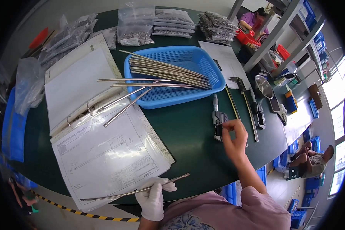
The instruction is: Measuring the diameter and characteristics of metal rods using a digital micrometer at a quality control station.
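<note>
My left hand (151, 197) wears a white glove and is closed around a thin metal rod (122, 195). The rod lies nearly level across the lower edge of a drawing sheet (107, 145), its right end tilted slightly up. My bare right hand (235, 138) has thumb and fingertips bent together on the right side of a digital micrometer (217, 119), which rests on the green table. Several more rods (166, 69) lie in a blue perforated basket (176, 101). A few of them stick out over its left rim, above the open binder (80, 80).
Right of the micrometer lie a caliper (250, 109), a second micrometer (259, 114), a metal bowl (263, 87) and a yellow-blue box (291, 101). Bags of small metal parts (136, 25) line the table's back. Two people sit farther off, at the back and right.
</note>
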The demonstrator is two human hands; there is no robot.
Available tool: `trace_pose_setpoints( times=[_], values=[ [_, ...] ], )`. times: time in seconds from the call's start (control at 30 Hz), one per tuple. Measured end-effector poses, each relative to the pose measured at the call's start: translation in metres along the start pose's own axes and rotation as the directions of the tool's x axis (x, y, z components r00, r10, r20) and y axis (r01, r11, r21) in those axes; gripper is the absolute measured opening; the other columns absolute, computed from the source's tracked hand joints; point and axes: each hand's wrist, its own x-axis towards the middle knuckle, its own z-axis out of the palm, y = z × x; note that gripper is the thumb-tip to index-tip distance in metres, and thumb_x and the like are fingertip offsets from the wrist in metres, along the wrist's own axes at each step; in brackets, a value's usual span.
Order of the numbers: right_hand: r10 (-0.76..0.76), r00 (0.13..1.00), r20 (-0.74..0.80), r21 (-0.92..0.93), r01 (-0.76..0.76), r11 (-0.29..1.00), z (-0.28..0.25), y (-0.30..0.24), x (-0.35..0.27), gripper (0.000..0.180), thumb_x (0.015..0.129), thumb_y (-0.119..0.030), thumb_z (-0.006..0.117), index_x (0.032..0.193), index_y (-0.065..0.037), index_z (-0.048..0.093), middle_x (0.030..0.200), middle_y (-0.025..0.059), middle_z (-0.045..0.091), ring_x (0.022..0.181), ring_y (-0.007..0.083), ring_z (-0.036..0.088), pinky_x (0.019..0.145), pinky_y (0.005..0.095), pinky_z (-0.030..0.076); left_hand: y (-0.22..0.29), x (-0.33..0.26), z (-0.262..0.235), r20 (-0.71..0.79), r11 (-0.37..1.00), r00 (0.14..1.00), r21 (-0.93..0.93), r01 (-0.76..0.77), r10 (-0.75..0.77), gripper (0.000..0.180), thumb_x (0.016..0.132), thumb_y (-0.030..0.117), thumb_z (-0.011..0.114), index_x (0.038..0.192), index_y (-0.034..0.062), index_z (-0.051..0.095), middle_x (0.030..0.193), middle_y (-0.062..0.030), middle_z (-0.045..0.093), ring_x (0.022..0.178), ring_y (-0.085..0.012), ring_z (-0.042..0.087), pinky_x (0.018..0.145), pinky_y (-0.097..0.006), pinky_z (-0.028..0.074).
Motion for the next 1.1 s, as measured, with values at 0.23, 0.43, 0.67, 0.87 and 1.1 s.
trace_pose_setpoints(
  times=[0.23,0.43,0.67,0.87,1.1],
  values=[
    [0.362,0.890,0.278,-0.485,-0.196,0.853,-0.014,0.021,0.012,0.051,0.064,-0.029,0.060,0.105,-0.001,0.050,0.092,0.0121,0.051,0.082,0.0299,0.053,0.069,0.0371,0.042,-0.001,-0.001,-0.001,-0.008,1.000,1.000,0.018,0.011,-0.011,0.016,0.082,0.005,0.044,0.084,-0.0072,0.054,0.067,-0.0161,0.059,0.060,-0.0213,0.059,0.063,-0.030,0.049],
    [0.384,0.849,0.362,-0.432,-0.212,0.877,-0.014,0.018,0.023,0.040,0.056,-0.017,0.063,0.089,-0.001,0.050,0.084,0.0131,0.051,0.075,0.0289,0.052,0.066,0.0358,0.041,0.002,-0.001,-0.011,0.050,0.990,0.990,-0.036,0.133,-0.131,0.017,0.085,0.005,0.045,0.092,-0.0070,0.054,0.077,-0.0152,0.060,0.069,-0.0176,0.059,0.067,-0.027,0.048],
    [0.387,0.838,0.385,-0.463,-0.187,0.867,-0.025,0.012,0.013,0.040,0.056,-0.003,0.052,0.092,-0.005,0.034,0.072,0.0171,0.049,0.068,0.0361,0.050,0.062,0.0395,0.039,0.002,-0.001,-0.015,0.139,0.981,0.976,-0.076,0.177,-0.165,0.018,0.085,0.008,0.046,0.093,-0.0067,0.054,0.078,-0.0140,0.060,0.071,-0.0163,0.059,0.067,-0.025,0.048],
    [0.118,0.902,0.416,-0.412,0.071,0.909,-0.017,-0.016,0.013,0.027,0.064,-0.010,0.053,0.089,-0.005,0.047,0.076,0.0150,0.053,0.069,0.0346,0.052,0.061,0.0387,0.040,0.001,-0.001,-0.015,0.128,0.978,0.978,-0.113,0.177,-0.162,0.020,0.085,0.010,0.047,0.092,-0.0071,0.055,0.077,-0.0139,0.060,0.070,-0.0161,0.059,0.067,-0.026,0.048],
    [0.277,0.902,0.331,-0.510,-0.076,0.857,-0.003,-0.018,0.017,0.024,0.071,-0.027,0.060,0.071,-0.003,0.057,0.066,0.0128,0.053,0.063,0.0310,0.053,0.057,0.0350,0.040,0.000,-0.002,-0.012,0.088,0.985,0.985,-0.082,0.154,-0.147,0.020,0.085,0.011,0.048,0.088,-0.0074,0.056,0.075,-0.0136,0.060,0.068,-0.0166,0.059,0.066,-0.026,0.049]
  ],
)
